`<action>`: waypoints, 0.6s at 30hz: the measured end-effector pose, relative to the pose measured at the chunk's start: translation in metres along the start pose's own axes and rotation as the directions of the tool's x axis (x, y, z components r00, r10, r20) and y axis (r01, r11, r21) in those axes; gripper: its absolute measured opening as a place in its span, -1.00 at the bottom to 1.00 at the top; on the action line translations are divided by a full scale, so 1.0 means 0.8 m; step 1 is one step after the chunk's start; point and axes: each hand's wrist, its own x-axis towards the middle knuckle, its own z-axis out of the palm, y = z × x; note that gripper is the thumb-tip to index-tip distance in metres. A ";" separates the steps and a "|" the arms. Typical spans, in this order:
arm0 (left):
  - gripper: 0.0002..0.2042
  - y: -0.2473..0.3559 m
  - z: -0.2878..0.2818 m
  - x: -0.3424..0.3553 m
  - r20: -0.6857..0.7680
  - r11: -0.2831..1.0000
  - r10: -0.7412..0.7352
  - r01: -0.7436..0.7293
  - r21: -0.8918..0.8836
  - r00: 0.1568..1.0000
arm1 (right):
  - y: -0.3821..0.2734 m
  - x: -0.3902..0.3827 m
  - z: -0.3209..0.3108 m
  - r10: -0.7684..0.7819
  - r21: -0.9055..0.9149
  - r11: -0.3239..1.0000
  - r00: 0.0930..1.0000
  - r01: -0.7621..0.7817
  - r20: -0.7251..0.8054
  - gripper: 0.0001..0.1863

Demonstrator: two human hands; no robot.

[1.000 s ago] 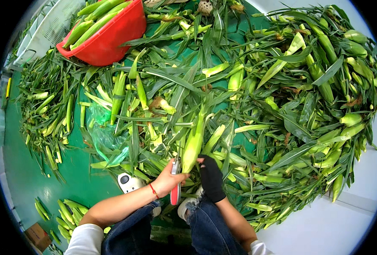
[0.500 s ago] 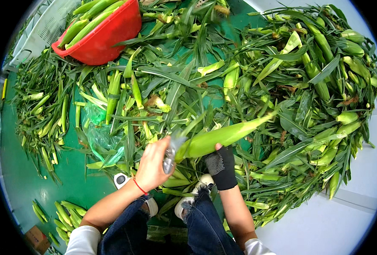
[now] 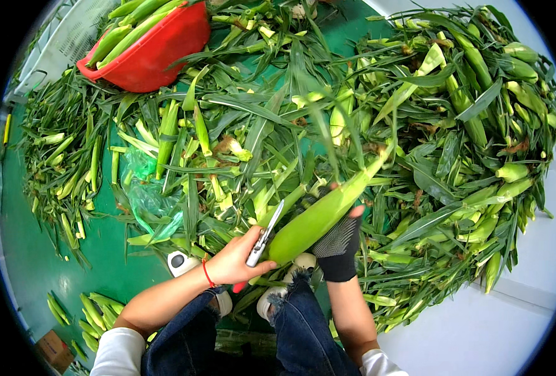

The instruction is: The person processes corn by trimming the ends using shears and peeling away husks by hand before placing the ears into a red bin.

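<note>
An unpeeled ear of corn point(image 3: 309, 229) in its green husk slants across in front of me, its thick end low left and its leafy tip up right. My right hand point(image 3: 339, 244), in a black fingertipless glove, is closed around it from beneath. In my left hand point(image 3: 235, 258) is a cutting tool point(image 3: 265, 237) with a narrow pointed metal blade and a red end showing below the palm. That blade points up and away beside the thick end of the ear, and my left thumb reaches toward that end.
Loose husks and leaves point(image 3: 234, 125) cover much of the green floor point(image 3: 52, 219). A heap of unpeeled corn point(image 3: 466, 125) lies at right. Far left, a red basin point(image 3: 146, 62) holds ears. A plastic bag point(image 3: 149, 194) and trimmed ears point(image 3: 99, 316) lie at left, my shoes point(image 3: 181, 263) below.
The ear has tilted more steeply, its thick end dropping slightly toward me. My left hand has moved a little down and right, and the blade, blurred before, now shows clearly.
</note>
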 end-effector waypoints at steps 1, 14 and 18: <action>-0.45 0.002 0.000 0.000 0.034 0.998 -0.060 0.059 0.010 0.998 | -0.015 0.005 0.008 0.037 0.108 0.993 0.999 -0.038 0.009 -0.49; -0.47 -0.015 0.009 -0.005 -0.199 0.993 0.109 -0.100 0.057 0.974 | 0.002 0.038 0.015 -0.066 -0.046 0.997 0.960 0.056 -0.273 -0.59; -0.45 -0.012 0.007 -0.005 -0.216 0.996 0.083 -0.076 0.038 0.973 | 0.003 0.041 0.006 -0.079 -0.092 0.994 0.983 0.065 -0.165 -0.51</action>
